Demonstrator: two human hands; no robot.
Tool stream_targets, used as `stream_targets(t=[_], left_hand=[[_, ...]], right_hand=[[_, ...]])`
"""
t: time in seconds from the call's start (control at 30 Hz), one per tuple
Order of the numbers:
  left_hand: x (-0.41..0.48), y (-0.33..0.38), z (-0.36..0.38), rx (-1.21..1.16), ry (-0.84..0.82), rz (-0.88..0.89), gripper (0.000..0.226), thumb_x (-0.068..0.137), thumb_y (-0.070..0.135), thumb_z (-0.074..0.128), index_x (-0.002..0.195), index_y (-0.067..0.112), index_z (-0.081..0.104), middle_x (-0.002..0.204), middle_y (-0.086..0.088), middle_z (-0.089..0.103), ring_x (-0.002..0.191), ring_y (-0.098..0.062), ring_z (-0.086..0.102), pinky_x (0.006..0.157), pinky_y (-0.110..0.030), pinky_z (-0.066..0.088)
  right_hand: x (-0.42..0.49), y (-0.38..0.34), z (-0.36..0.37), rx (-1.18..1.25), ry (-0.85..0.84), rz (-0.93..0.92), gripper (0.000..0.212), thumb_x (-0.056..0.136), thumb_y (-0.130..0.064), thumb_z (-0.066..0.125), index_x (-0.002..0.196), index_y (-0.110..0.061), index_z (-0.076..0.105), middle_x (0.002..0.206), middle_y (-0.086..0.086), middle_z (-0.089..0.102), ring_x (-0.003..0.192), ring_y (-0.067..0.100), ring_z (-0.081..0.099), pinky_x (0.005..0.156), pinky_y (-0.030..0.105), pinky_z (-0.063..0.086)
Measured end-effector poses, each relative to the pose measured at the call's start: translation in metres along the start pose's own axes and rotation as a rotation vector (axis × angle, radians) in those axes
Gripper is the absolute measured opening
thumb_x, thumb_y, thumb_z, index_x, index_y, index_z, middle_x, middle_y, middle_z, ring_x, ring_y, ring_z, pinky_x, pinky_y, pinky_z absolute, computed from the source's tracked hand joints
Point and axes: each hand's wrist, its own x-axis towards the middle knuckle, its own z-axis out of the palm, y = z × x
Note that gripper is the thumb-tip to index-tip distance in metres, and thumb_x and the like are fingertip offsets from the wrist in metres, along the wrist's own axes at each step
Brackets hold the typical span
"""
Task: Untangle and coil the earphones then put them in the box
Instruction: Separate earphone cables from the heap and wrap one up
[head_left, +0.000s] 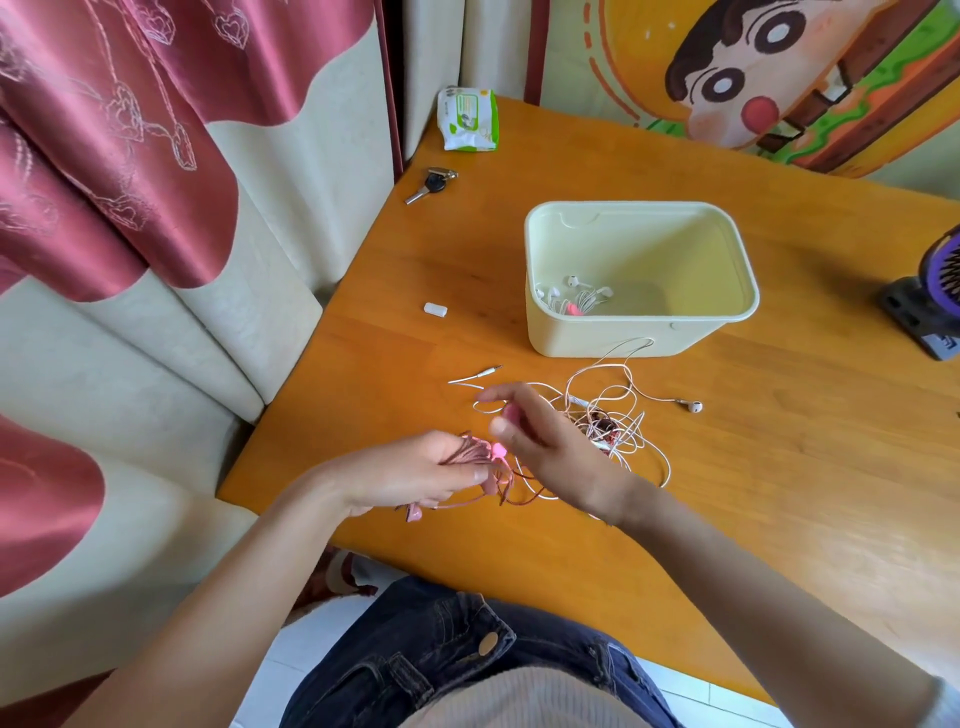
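Note:
My left hand (415, 475) grips a bunch of looped pink earphone cable (470, 452) above the table's near-left part. Just to its right, my right hand (545, 441) pinches a pink earbud (511, 414) of that same set between thumb and fingers. Behind my right hand lies a tangle of white earphones (618, 410), its plug (485, 372) pointing left and one earbud (695, 406) lying out to the right. A pale yellow-green open box (644, 338) stands further back, with coiled white earphones (576, 296) in its left corner.
The orange wooden table (779, 467) also bears a small white cap (435, 309), keys (431, 183), a wet-wipes pack (467, 119) at the far corner and a purple device (930, 296) at the right edge. Curtains hang to the left.

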Motion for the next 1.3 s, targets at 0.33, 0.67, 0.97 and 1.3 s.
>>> stream_targets(t=[0.33,0.67,0.97,1.3], left_hand=[[-0.003,-0.001,-0.014,-0.065,-0.278,0.023,0.016,0.094,0.032,0.052,0.097,0.018,0.06,0.06,0.007,0.032,0.056,-0.008,0.032,0.06,-0.026,0.04],[-0.003,-0.017,-0.006,-0.194,0.303,0.206,0.021,0.089,0.024,0.058,0.108,0.018,0.052,0.072,0.014,0.053,0.062,0.0,0.048,0.059,-0.021,0.039],[0.026,-0.009,0.037,0.24,0.698,-0.01,0.057,0.07,0.057,0.071,0.106,0.019,0.051,0.097,0.011,0.061,0.088,-0.008,0.058,0.071,-0.027,0.048],[0.022,-0.016,0.032,0.029,0.503,0.12,0.022,0.097,0.027,0.047,0.105,0.01,0.058,0.093,-0.002,0.067,0.089,-0.025,0.062,0.075,-0.036,0.05]], right_hand=[[0.011,-0.019,-0.018,-0.36,-0.424,-0.007,0.025,0.081,-0.035,0.069,0.086,-0.012,0.06,0.064,-0.007,0.034,0.055,0.006,0.034,0.054,0.02,0.026],[0.01,-0.014,-0.018,-0.329,-0.171,0.062,0.029,0.095,-0.024,0.052,0.068,-0.026,0.043,0.059,-0.008,0.039,0.049,0.004,0.038,0.051,0.015,0.031],[0.027,-0.001,0.009,-0.071,0.147,0.216,0.031,0.096,-0.024,0.05,0.07,-0.006,0.049,0.058,-0.001,0.039,0.054,0.014,0.033,0.051,0.024,0.028],[0.025,0.001,0.008,0.018,0.133,0.239,0.03,0.097,-0.022,0.047,0.081,0.002,0.053,0.057,0.004,0.042,0.051,0.015,0.033,0.05,0.024,0.029]])
